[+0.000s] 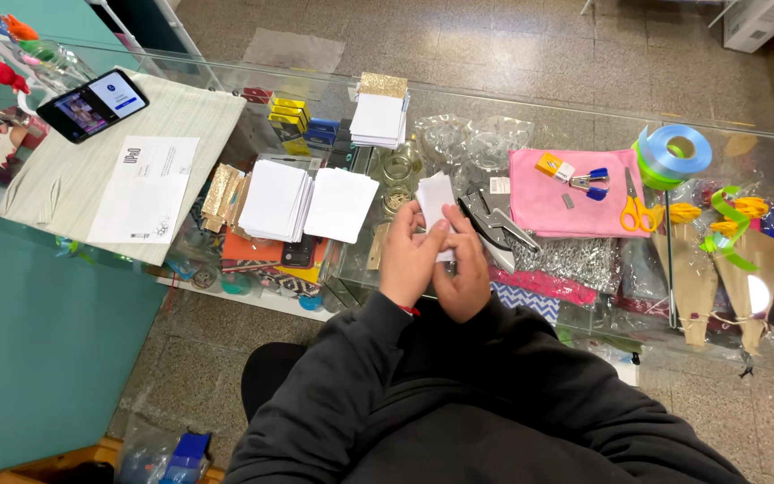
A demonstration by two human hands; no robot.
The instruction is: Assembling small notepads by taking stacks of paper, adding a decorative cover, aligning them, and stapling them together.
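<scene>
While both hands (pixel 436 260) pinch small white card stack (pixel 435 199) (thin, rectangular), glass counter (pixel 512 108) lies beneath.

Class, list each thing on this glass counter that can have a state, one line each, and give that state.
Left hand: closed on the small white cards.
Right hand: closed on the same cards.
Small white cards: held as a bundle above the counter.
Phone: screen lit, lying flat.
Yellow-handled scissors: shut, on the pink cloth.
Blue ribbon roll: wound up.
White card stacks: piled, fanned slightly.
</scene>
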